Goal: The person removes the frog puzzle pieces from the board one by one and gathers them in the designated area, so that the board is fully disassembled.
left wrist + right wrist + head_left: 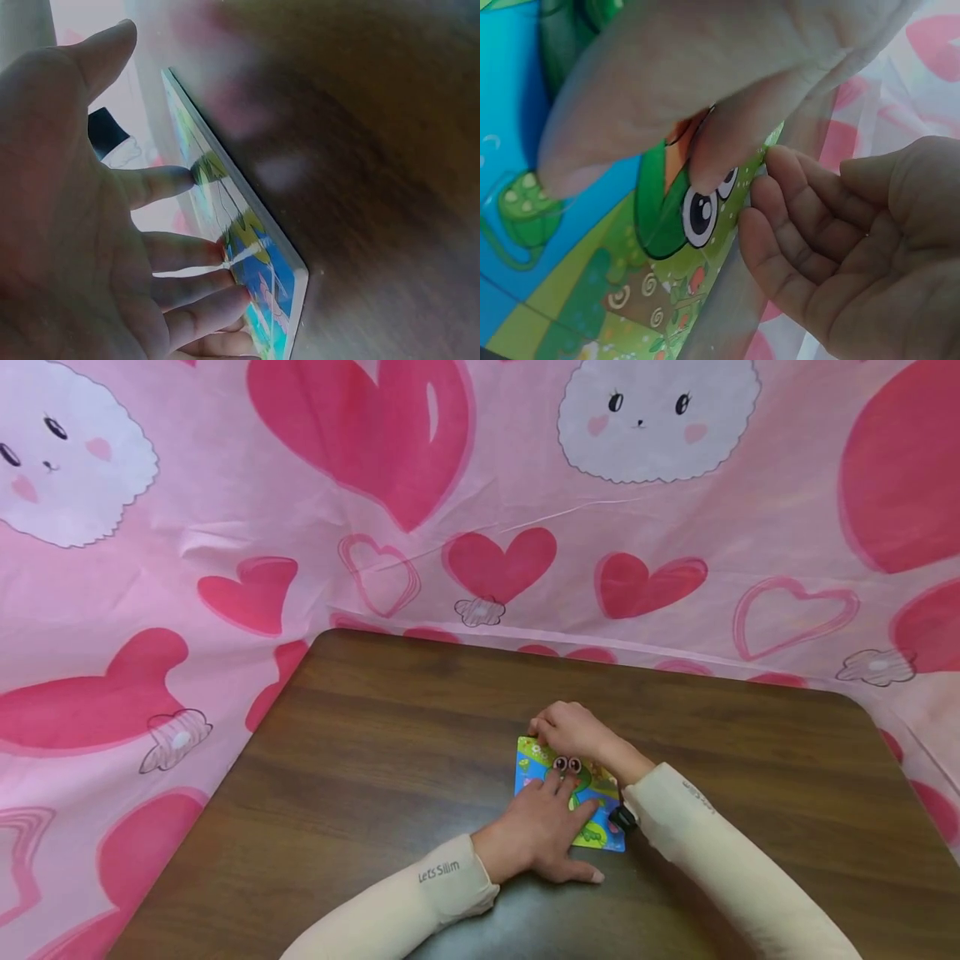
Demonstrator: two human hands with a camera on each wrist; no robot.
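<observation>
A square picture puzzle board with a cartoon frog on blue and green lies flat on the wooden table. My left hand rests across it, fingers extended and fingertips on the picture, thumb out past the near edge. In the left wrist view, those fingertips touch the glossy face. At the board's far edge is my right hand, its fingers loosely bent. The right wrist view shows these fingertips against the edge beside the frog's eyes, with the thumb apart from the board. Thin seams cross the picture.
The dark brown wooden table extends all around the board. Pink cloth with hearts and white fluffy faces hangs behind and along the left side. A small black device sits at the right wrist.
</observation>
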